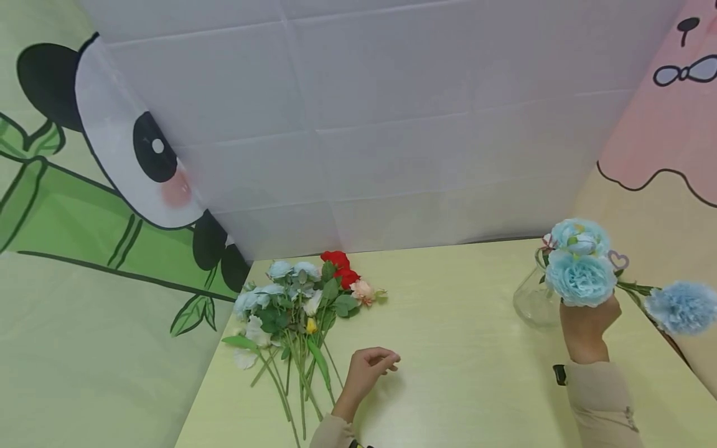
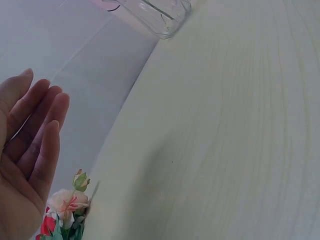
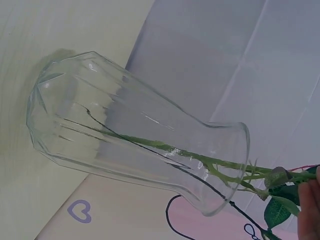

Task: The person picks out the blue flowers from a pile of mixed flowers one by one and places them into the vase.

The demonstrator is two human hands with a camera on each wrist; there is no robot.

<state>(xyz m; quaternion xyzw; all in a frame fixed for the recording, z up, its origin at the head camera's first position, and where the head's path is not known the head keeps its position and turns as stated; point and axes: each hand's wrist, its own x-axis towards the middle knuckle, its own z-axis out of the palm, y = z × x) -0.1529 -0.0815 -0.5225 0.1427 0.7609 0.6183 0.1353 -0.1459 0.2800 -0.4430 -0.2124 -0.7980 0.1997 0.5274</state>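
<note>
My right hand (image 1: pixel 589 326) is up at the mouth of a clear glass vase (image 1: pixel 532 302), its fingers around flower stems just below light blue blooms (image 1: pixel 581 278). In the right wrist view, green stems (image 3: pixel 165 146) and a thin dark one run down inside the vase, and my fingertips (image 3: pixel 310 212) show beside the leaves. A fluffy blue flower (image 1: pixel 682 307) juts out to the right of that hand. My left hand (image 1: pixel 368 373) hovers over the table with nothing in it, fingers loosely bent, to the right of a pile of loose flowers (image 1: pixel 297 298).
The pile holds blue, white, red and peach blooms, with long stems reaching toward the front edge of the pale table (image 1: pixel 448 348). Behind stands a white cloth wall (image 1: pixel 392 155). Printed cloths hang at left and right; the table's right edge runs close by the right hand.
</note>
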